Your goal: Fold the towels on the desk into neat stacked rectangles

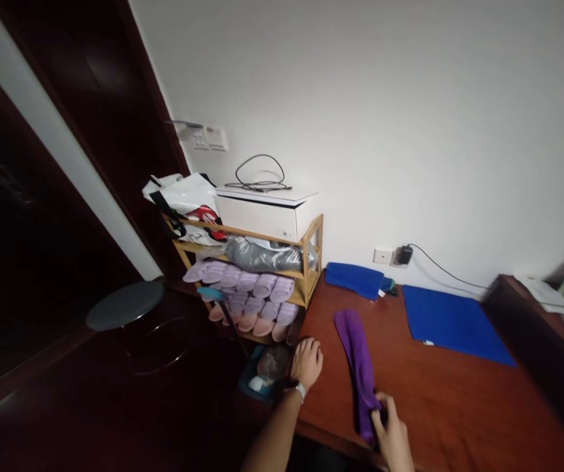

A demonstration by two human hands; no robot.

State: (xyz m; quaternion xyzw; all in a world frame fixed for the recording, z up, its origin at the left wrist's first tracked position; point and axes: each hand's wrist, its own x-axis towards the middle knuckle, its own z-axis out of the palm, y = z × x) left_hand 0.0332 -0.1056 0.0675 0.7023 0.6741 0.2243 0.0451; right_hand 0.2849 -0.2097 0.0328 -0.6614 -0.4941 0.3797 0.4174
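A long, narrow folded purple cloth [356,354] lies on the reddish-brown wooden table [439,400], running from the middle toward the front edge. My right hand [390,423] grips the near part of this cloth on its right side, with thumb and fingers closed on the fabric. My left hand [307,362] rests on the table's left edge, apart from the cloth; it holds nothing and its fingers lie loosely bent. Toward the wall lie a folded blue cloth [355,278] and, farther right, a flat blue cloth [453,321].
Left of the table stands a wooden rack [314,262] with several slippers [247,282], a white box [262,213] and a bag [188,203]. A teal bin [249,383] is below. Farther left is a round stool [127,305]. A black charger [403,254] is plugged in.
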